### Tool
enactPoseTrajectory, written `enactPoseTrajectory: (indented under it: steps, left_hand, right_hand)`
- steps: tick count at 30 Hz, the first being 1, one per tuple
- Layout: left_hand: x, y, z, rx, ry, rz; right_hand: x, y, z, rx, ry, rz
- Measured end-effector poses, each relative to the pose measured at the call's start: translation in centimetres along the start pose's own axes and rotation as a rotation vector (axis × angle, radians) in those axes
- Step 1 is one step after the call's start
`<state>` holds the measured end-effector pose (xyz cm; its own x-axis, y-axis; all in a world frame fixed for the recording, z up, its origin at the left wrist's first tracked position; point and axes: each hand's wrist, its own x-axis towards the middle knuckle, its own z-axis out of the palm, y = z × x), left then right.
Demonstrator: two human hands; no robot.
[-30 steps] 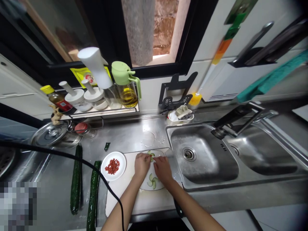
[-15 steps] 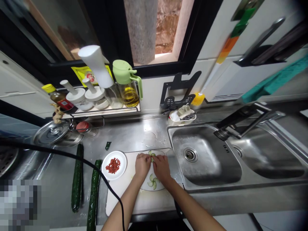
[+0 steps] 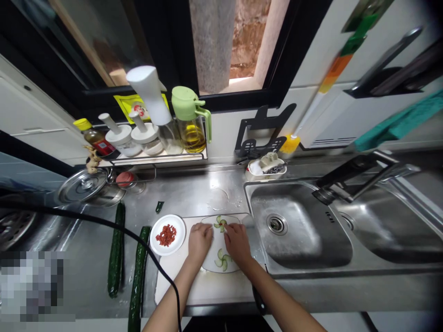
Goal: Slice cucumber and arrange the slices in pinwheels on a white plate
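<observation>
Two pinwheel-like groups of cucumber slices lie on a clear plate [image 3: 213, 263] on the pale cutting board [image 3: 221, 293]. At the far group of cucumber slices [image 3: 217, 225], which has a small red bit at its middle, the index fingertip of my right hand [image 3: 238, 246] touches or nearly touches a slice. Its thumb stands slightly apart from that finger. My left hand [image 3: 200, 243] is closed at the plate's left side, its fingers curled in; what they hold, if anything, is hidden. Nearer me lies the second group of cucumber slices [image 3: 224, 264].
A white plate [image 3: 154, 246] of chopped red pieces [image 3: 166, 235] sits left of the board. Two cucumbers [image 3: 116, 253] lie farther left. A black cable [image 3: 162, 269] crosses the view. The steel sink [image 3: 301, 253] is at right; a knife handle [image 3: 258, 300] shows at the board's edge.
My left hand has drawn back to the left from the far cucumber slices, uncovering them. My right hand stays beside that group. The whole view has shifted slightly.
</observation>
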<state>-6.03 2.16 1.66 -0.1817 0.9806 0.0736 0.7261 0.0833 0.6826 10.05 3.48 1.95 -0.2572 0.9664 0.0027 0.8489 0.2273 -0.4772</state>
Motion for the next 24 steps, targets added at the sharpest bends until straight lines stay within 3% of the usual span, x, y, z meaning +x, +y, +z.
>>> enactPoseTrajectory:
  steps: [7,11,15,24]
  left_hand:
    - [-3.5,-5.7,-6.1,0.157,0.140,-0.170]
    - [-5.1,-8.5,-8.4,0.261,0.183,-0.292]
    - [-5.3,-8.9,-8.7,0.323,0.180,-0.262]
    - [-3.6,-8.8,-7.2,0.508,0.138,-0.191]
  right_hand:
    - [-1.8,-0.4,-0.4,0.060,0.008,-0.031]
    - [-3.0,-0.9,0.0,0.076,-0.012,-0.053]
    - [-3.9,-1.4,0.3,0.072,-0.032,-0.075]
    - [-5.1,-2.4,0.1,0.089,-0.044,-0.104]
